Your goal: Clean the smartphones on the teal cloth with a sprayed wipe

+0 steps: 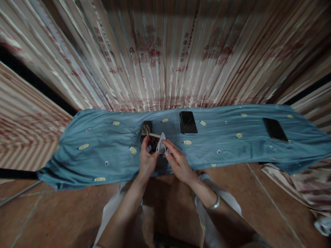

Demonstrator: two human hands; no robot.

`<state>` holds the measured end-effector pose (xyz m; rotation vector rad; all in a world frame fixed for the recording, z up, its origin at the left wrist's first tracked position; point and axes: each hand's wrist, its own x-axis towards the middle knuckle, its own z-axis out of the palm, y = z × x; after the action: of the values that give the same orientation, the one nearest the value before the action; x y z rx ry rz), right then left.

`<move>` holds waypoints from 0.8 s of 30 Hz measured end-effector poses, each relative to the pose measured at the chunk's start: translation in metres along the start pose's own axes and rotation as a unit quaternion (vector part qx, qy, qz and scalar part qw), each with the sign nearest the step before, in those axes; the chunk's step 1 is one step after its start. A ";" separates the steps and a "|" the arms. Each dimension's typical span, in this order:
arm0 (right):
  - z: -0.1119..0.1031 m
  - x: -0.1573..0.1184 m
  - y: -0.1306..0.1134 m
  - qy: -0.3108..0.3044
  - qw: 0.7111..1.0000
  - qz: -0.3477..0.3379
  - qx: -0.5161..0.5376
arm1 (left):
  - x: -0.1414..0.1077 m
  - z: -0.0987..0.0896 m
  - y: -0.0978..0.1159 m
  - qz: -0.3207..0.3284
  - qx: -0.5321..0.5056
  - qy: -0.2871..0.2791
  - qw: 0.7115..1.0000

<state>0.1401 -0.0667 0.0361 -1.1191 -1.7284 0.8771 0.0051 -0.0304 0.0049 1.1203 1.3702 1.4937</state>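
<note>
Above the cloth-covered table, my left hand (pixel 148 156) grips a small dark box-like item (pixel 154 142) with a checked face and a pale edge. Its exact kind cannot be made out. My right hand (pixel 179 164) pinches a light grey cloth (pixel 161 146) pressed against the item's right side. Just behind the left fingers lies another small dark case (pixel 147 128), its top marked with lighter shapes. A bracelet circles my right wrist.
A blue patterned cloth (pixel 111 151) covers the long table. A black flat device (pixel 189 122) lies right of centre, a second dark flat device (pixel 275 129) farther right. Pleated curtains (pixel 165 69) hang behind. My knees are under the front edge.
</note>
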 end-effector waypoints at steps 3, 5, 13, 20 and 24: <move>0.002 -0.002 0.001 -0.005 1.000 -0.015 -0.018 | 0.004 -0.001 0.003 -0.017 -0.055 0.015 0.998; 0.003 -0.004 0.002 -0.006 0.999 -0.020 -0.029 | 0.005 -0.002 0.004 -0.020 -0.082 0.021 0.996; 0.000 -0.005 0.000 -0.015 0.999 -0.021 -0.024 | 0.004 -0.007 0.003 -0.067 -0.138 -0.004 0.988; -0.004 -0.007 0.002 -0.011 0.999 -0.017 -0.035 | -0.001 -0.010 0.009 -0.132 -0.192 -0.023 0.972; -0.003 -0.009 0.001 -0.020 0.997 -0.031 -0.065 | -0.004 -0.005 0.018 -0.176 -0.237 -0.029 0.955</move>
<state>0.1452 -0.0744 0.0338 -1.1331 -1.8648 0.7628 0.0015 -0.0376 0.0225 0.5762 1.0260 1.4076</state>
